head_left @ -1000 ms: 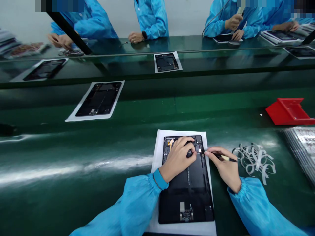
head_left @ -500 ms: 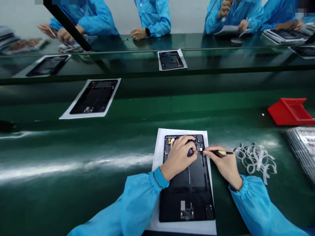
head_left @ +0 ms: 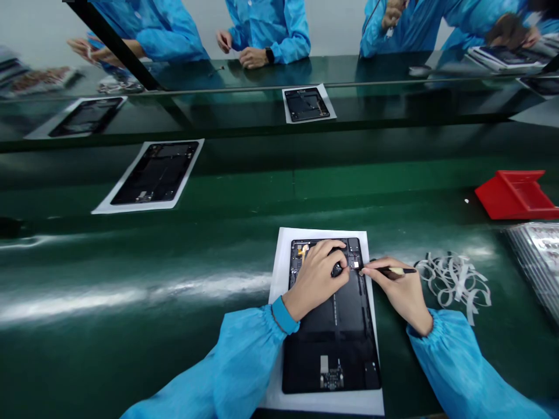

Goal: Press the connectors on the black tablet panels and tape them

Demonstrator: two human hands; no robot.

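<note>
Right hand (head_left: pixel 399 288) is pinching a slim tool (head_left: pixel 399 270) at the opened tablet's (head_left: pixel 305 361) upper-right edge. Left hand (head_left: pixel 315 279) is curling over tablet; grip unclear. Tablet's lying on white paper (head_left: pixel 282 247), strips (head_left: pixel 461 280) nearby.

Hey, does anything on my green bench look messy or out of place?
Mostly two things: pale strips lie in a loose tangle beside your right hand, and a tiny white scrap sits alone by the red bin, like a stray bit. I see no spill.
</note>
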